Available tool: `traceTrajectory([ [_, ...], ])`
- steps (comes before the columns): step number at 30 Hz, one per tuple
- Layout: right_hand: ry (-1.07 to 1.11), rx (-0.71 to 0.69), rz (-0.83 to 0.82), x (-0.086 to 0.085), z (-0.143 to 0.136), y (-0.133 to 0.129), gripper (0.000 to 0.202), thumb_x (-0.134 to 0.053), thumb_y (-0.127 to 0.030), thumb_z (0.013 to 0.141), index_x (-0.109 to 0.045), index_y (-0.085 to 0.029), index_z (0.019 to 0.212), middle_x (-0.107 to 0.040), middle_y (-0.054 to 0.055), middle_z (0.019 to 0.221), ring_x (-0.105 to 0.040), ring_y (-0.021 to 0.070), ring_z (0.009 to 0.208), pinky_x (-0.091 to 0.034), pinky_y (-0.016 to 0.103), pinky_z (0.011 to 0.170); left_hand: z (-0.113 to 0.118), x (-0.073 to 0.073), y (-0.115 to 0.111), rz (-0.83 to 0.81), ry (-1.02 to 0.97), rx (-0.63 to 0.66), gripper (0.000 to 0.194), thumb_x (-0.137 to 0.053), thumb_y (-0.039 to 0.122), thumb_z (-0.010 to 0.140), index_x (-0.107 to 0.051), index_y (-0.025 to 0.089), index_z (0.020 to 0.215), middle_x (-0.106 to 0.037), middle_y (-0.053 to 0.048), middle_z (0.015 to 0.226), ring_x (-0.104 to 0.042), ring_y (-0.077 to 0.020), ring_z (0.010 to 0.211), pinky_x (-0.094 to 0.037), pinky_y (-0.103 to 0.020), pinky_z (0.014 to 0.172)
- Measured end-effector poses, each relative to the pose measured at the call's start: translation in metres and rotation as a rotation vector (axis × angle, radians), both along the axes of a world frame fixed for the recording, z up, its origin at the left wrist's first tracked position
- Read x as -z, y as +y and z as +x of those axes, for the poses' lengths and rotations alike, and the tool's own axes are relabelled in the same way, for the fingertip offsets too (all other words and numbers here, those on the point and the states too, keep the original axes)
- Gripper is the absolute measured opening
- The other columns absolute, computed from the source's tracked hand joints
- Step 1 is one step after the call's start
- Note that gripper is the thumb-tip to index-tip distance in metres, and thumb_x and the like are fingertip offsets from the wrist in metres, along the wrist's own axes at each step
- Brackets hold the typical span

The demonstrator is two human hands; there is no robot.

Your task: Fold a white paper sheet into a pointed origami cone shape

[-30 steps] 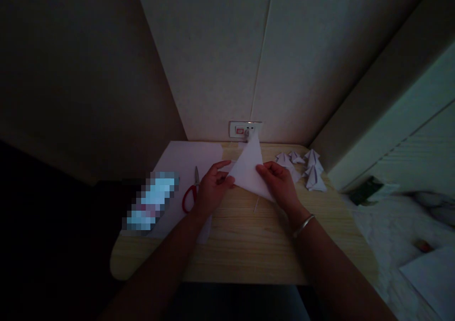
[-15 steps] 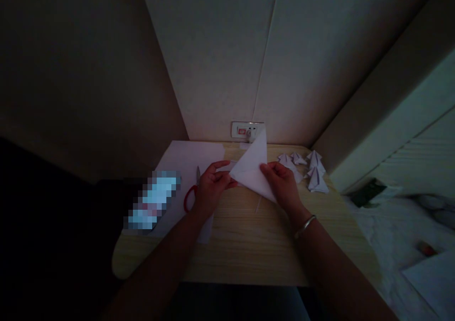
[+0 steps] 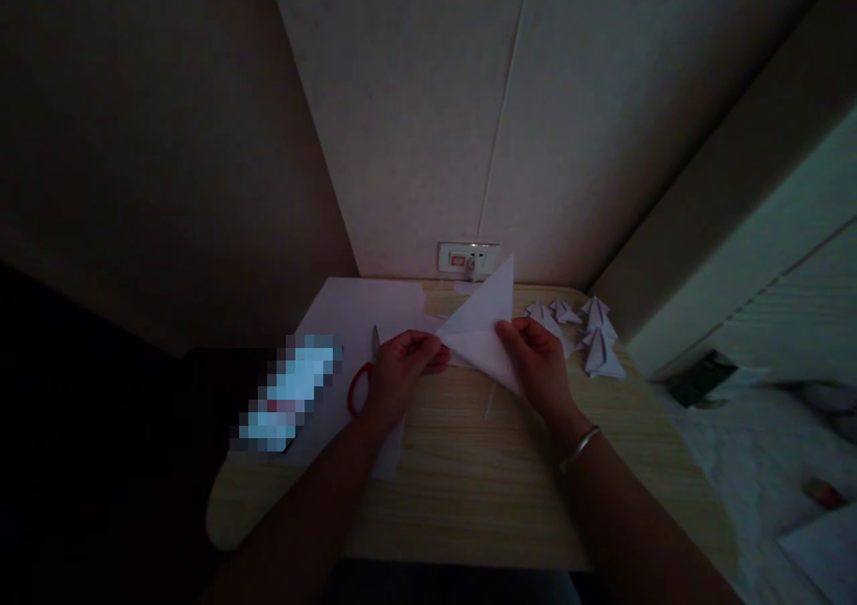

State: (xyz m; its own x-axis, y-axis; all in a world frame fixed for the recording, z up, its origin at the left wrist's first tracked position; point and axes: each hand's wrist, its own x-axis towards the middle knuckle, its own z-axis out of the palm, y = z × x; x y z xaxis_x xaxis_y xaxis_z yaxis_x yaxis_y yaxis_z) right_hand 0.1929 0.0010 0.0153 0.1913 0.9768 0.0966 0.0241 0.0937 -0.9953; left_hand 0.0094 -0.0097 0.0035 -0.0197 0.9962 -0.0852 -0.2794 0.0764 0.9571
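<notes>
Head view: a dim corner with a pale wooden table (image 3: 469,489).
Change: the white paper folded into a triangle (image 3: 483,333) has tipped since a second ago, its tip now leaning further right; the hands stayed near the table's middle.
Left hand (image 3: 400,375): pinching the triangle's left corner.
Right hand (image 3: 539,364): gripping its right edge.
Writing: none readable; a pixelated patch (image 3: 289,393) covers something at left.
Hard to see: red-handled scissors (image 3: 365,377), partly behind the left hand; small folded paper shapes (image 3: 589,337) at far right.
</notes>
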Motion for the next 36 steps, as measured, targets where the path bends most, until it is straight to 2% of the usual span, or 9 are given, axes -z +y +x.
traceTrajectory([
  [4,0.102,-0.059,0.002,0.003,-0.001,0.001,0.027,-0.072,-0.045,0.067,-0.061,-0.02,0.069,-0.058,-0.002,0.063,-0.046,0.0111,0.053,-0.035,0.023,0.049,0.0,0.0,0.0,0.036,-0.02,-0.015,0.029,-0.071,0.04,0.07,-0.063,0.014,0.078,-0.068,-0.002,0.071,-0.065,-0.0119,0.064,-0.055,-0.025,0.064],
  [9,0.206,-0.13,0.024,0.011,-0.002,0.003,0.027,-0.073,-0.043,0.066,-0.062,-0.019,0.07,-0.061,-0.002,0.064,-0.049,0.0108,0.054,-0.037,0.023,0.05,0.0,0.001,0.0,0.068,0.049,-0.024,0.032,-0.068,0.043,0.071,-0.063,0.014,0.081,-0.069,-0.003,0.075,-0.066,-0.0145,0.067,-0.055,-0.026,0.061],
  [13,0.172,-0.097,0.044,0.01,-0.002,0.002,0.026,-0.073,-0.041,0.067,-0.061,-0.019,0.066,-0.061,-0.002,0.063,-0.048,0.0106,0.054,-0.036,0.022,0.049,0.001,0.001,-0.001,0.172,0.075,-0.097,0.034,-0.069,0.04,0.071,-0.062,0.018,0.095,-0.069,-0.001,0.079,-0.067,-0.0152,0.069,-0.056,-0.026,0.058],
  [15,0.14,-0.08,0.053,0.007,-0.003,0.001,0.026,-0.073,-0.041,0.067,-0.06,-0.018,0.065,-0.061,-0.001,0.063,-0.048,0.0106,0.054,-0.037,0.022,0.049,0.001,0.003,-0.001,0.239,0.138,-0.118,0.031,-0.068,0.037,0.072,-0.063,0.019,0.096,-0.069,-0.001,0.081,-0.067,-0.0143,0.07,-0.056,-0.026,0.06],
  [18,0.117,-0.07,0.063,0.002,-0.003,-0.001,0.027,-0.073,-0.041,0.066,-0.059,-0.018,0.062,-0.06,-0.001,0.061,-0.048,0.0105,0.054,-0.037,0.022,0.048,0.0,0.008,-0.001,0.273,0.276,-0.082,0.024,-0.066,0.035,0.075,-0.066,0.019,0.093,-0.071,-0.002,0.082,-0.067,-0.0135,0.07,-0.056,-0.026,0.065],
  [20,0.13,-0.073,0.04,0.0,-0.003,-0.002,0.028,-0.073,-0.042,0.066,-0.058,-0.018,0.063,-0.059,-0.002,0.059,-0.047,0.0101,0.051,-0.036,0.022,0.046,0.0,0.011,-0.001,0.259,0.301,-0.052,0.023,-0.065,0.035,0.076,-0.066,0.019,0.091,-0.071,-0.001,0.08,-0.067,-0.0138,0.07,-0.056,-0.026,0.066],
  [25,0.213,-0.057,-0.067,-0.001,-0.001,-0.003,0.029,-0.075,-0.042,0.064,-0.059,-0.018,0.067,-0.058,-0.003,0.059,-0.045,0.009,0.046,-0.033,0.021,0.041,-0.001,0.008,-0.002,0.246,0.208,0.012,0.019,-0.065,0.034,0.076,-0.065,0.017,0.084,-0.07,0.0,0.077,-0.066,-0.0127,0.068,-0.055,-0.025,0.066],
  [31,0.309,-0.093,-0.044,-0.002,-0.002,-0.005,0.028,-0.078,-0.039,0.061,-0.06,-0.018,0.066,-0.06,-0.003,0.058,-0.047,0.0078,0.046,-0.035,0.019,0.041,0.0,-0.001,-0.003,0.242,0.119,-0.028,0.018,-0.072,0.029,0.069,-0.065,0.015,0.079,-0.069,0.0,0.069,-0.065,-0.0122,0.065,-0.053,-0.024,0.065],
  [36,0.279,-0.076,-0.029,-0.004,-0.003,-0.006,0.028,-0.077,-0.04,0.061,-0.06,-0.018,0.066,-0.06,-0.003,0.058,-0.047,0.0084,0.045,-0.035,0.02,0.041,0.0,-0.002,-0.002,0.183,0.006,-0.02,0.023,-0.074,0.03,0.066,-0.062,0.015,0.078,-0.067,0.001,0.069,-0.064,-0.0113,0.062,-0.054,-0.025,0.065],
])
